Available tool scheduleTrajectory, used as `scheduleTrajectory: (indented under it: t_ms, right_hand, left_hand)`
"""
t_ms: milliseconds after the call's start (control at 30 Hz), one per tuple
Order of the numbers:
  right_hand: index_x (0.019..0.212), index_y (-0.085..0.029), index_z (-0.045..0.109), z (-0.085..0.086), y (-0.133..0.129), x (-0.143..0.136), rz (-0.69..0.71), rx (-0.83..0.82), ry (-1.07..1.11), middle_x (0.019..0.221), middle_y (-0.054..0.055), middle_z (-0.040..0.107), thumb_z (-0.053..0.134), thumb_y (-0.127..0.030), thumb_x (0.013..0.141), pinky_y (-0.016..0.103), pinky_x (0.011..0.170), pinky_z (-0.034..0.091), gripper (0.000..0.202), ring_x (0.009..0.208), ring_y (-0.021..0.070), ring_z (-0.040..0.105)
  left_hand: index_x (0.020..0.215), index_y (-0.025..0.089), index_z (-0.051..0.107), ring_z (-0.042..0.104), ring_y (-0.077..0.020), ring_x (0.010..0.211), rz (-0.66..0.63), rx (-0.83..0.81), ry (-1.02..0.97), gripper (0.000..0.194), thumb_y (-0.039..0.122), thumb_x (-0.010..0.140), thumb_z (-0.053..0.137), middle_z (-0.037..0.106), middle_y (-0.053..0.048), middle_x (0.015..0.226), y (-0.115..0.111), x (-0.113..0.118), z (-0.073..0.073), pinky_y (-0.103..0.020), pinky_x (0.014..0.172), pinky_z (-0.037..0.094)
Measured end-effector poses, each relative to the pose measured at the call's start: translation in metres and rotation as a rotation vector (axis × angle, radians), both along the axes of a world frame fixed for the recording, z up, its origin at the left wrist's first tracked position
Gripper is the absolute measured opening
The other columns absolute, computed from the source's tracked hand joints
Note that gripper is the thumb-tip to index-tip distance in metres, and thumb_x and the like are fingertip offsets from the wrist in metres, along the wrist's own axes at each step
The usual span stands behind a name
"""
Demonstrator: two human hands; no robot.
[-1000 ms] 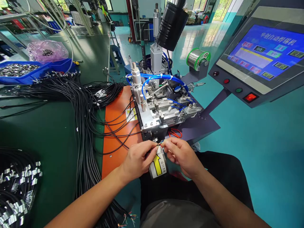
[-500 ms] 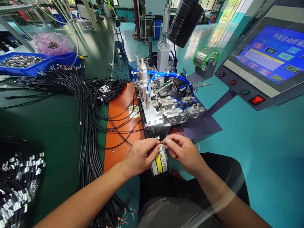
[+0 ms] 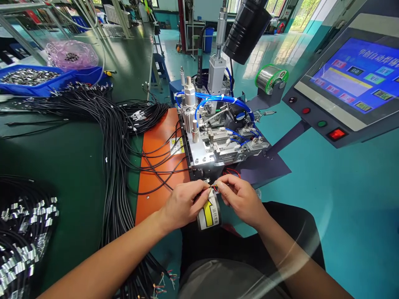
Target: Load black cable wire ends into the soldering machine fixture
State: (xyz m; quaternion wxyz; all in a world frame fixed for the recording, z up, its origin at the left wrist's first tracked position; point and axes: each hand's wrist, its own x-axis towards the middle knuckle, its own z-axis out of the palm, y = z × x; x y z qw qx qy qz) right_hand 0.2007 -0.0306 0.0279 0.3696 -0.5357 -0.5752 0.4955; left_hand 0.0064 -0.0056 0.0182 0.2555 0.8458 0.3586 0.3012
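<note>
Between thumb and forefinger, my left hand (image 3: 188,202) pinches a black cable (image 3: 167,185) close to its end. Thin coloured wires (image 3: 215,187), red and yellow among them, come out of that end. My right hand (image 3: 238,197) grips these wires with its fingertips, just right of the left fingertips. Both hands hover at the front of a soldering machine (image 3: 222,143) with metal clamps and blue air hoses. Under the fingers is a rounded part (image 3: 208,216) with a white label and yellow arrow. The wire tips are mostly hidden by the fingers.
A thick bundle of black cables (image 3: 115,174) drapes over the green table (image 3: 77,166) at left. Blue bins (image 3: 31,88) of small metal parts stand behind it. A solder spool (image 3: 272,79) and a control screen (image 3: 355,79) rise at right. An orange plate (image 3: 156,178) borders the machine.
Both hands stay almost in place, the right fingers shifting slightly on the coloured wires. The whole view has tilted a little.
</note>
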Motion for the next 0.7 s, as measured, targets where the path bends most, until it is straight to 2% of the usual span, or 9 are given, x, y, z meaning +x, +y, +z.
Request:
scheduleTrajectory:
  t_ms: [200, 433, 700]
  right_hand:
    - [0.091, -0.019, 0.063, -0.0039, 0.0007, 0.0012, -0.002, 0.016, 0.006, 0.064, -0.004, 0.051, 0.05, -0.04, 0.097, 0.023, 0.052, 0.037, 0.026, 0.057, 0.0109, 0.047]
    - [0.083, -0.019, 0.058, -0.0069, 0.0005, -0.0002, 0.01, -0.1, 0.131, 0.057, -0.005, 0.047, 0.047, -0.046, 0.097, 0.022, 0.047, 0.032, 0.032, 0.052, 0.0103, 0.042]
    - [0.085, -0.019, 0.06, -0.0008, 0.0033, -0.0031, -0.006, -0.024, 0.058, 0.061, -0.004, 0.049, 0.047, -0.043, 0.097, 0.023, 0.05, 0.035, 0.03, 0.055, 0.0114, 0.045]
  left_hand:
    - [0.093, 0.016, 0.064, 0.058, -0.0106, 0.064, 0.001, -0.01, 0.0, 0.018, 0.023, 0.097, 0.048, 0.066, -0.001, 0.075, 0.0, -0.0003, -0.0008, -0.022, 0.061, 0.042]
    - [0.092, 0.016, 0.064, 0.058, -0.0106, 0.065, 0.002, -0.002, -0.001, 0.018, 0.023, 0.097, 0.048, 0.066, -0.001, 0.076, 0.0003, -0.0003, -0.0011, -0.022, 0.061, 0.043]
    - [0.091, 0.017, 0.064, 0.058, -0.0105, 0.064, 0.003, -0.001, 0.001, 0.018, 0.023, 0.096, 0.049, 0.066, -0.001, 0.074, 0.0002, -0.0004, -0.0012, -0.022, 0.06, 0.042]
